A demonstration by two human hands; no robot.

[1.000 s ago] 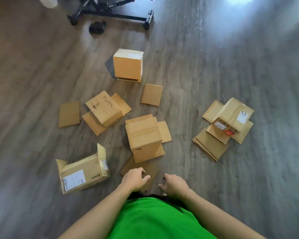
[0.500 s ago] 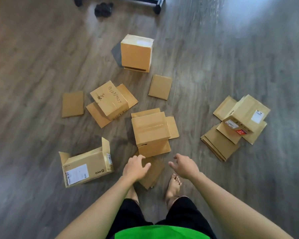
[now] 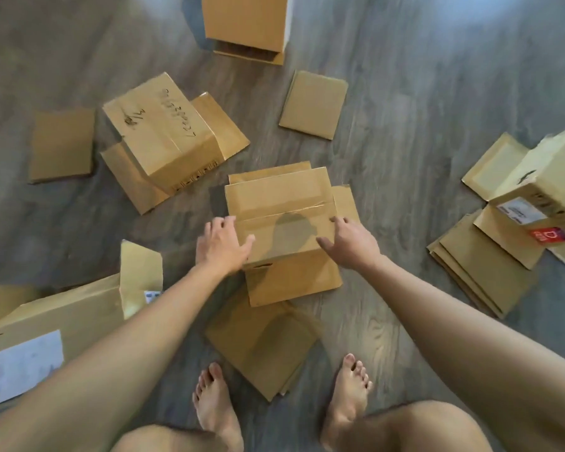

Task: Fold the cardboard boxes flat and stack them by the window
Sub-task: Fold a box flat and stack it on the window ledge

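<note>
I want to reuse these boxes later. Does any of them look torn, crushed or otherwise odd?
None looks torn or crushed. They lie scattered at odd angles on the floor. The box with handwriting sits tilted on its splayed flaps, and the taped box between the left hand and right hand is not yet flattened.

Soft daylight, glare top right, edges motion-blurred.

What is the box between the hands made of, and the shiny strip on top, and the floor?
The middle box looks like plain brown cardboard, matte, with creased flaps. The shiny strip across its top seems to be clear plastic packing tape, since it glints. The floor shows grey wood grain in planks with a soft sheen; it could be wood, laminate or vinyl.
</note>
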